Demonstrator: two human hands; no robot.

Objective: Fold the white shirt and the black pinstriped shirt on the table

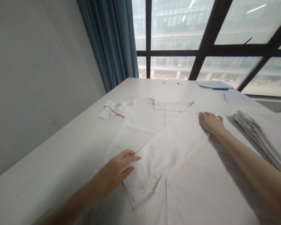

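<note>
A white garment (150, 125) with a collar lies spread on the white table. One of its sleeves (164, 150) is folded diagonally across the body, its cuff near the lower middle. The other sleeve (117, 109) lies crumpled at the upper left. Near the cuff, my left hand (120, 167) rests on the garment's left part with its fingers apart. My right hand (212, 122) lies at the garment's right shoulder edge, fingers spread and slightly bent, palm down. Neither hand visibly grips the fabric.
A stack of folded white cloth (267, 140) is at the right. Papers (214, 84) and a blue pen (220, 89) lie at the table's (140, 86) far right. Beyond stand a blue curtain (112, 40) and windows; a grey wall (37, 78) borders the left.
</note>
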